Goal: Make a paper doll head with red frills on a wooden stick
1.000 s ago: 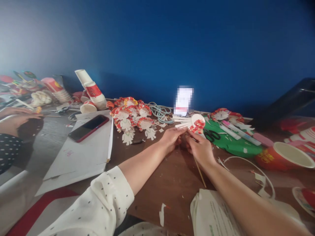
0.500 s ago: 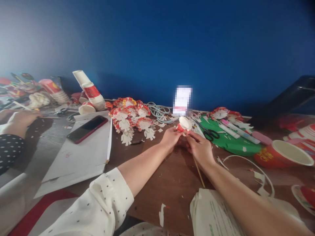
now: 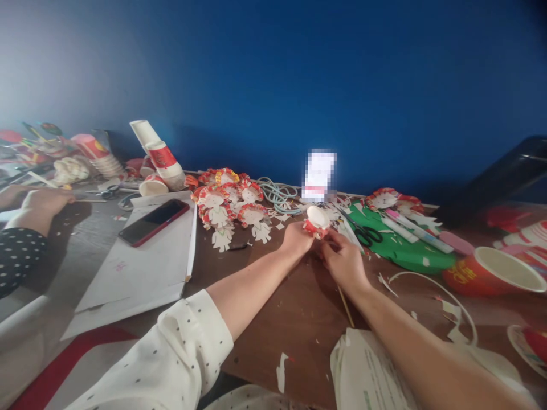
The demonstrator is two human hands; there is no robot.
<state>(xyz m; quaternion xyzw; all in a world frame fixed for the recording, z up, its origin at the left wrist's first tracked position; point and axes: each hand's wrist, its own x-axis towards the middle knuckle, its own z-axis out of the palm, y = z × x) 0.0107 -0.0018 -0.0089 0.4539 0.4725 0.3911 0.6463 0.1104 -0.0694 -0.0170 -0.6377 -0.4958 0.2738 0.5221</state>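
My left hand [image 3: 298, 239] is closed on a small paper-cup cutout [image 3: 318, 218], with a round white face and red curled strips along its lower side. Close beside it, the bent fingers of my right hand [image 3: 345, 259] pinch at the cutout's lower right edge; their tips are partly hidden. A thin wooden stick [image 3: 346, 307] shows below my right hand, its upper end out of sight. Left of my hands lies a pile of finished-looking paper dolls [image 3: 217, 208] with red fringes and white bodies. Black-handled scissors [image 3: 366, 234] rest to the right.
A phone [image 3: 154, 222] lies on a white board [image 3: 141, 273]. Stacked paper cups [image 3: 162, 165] lean near the wall. On the right are a green sheet [image 3: 419, 256], markers [image 3: 423, 233] and a red paper bowl [image 3: 465, 276]. A co-worker's hand [image 3: 45, 202] is at far left.
My right fingers have shifted slightly down along the cutout's lower edge. The cutout has turned a little and moved slightly left. The whole view has shifted a little.
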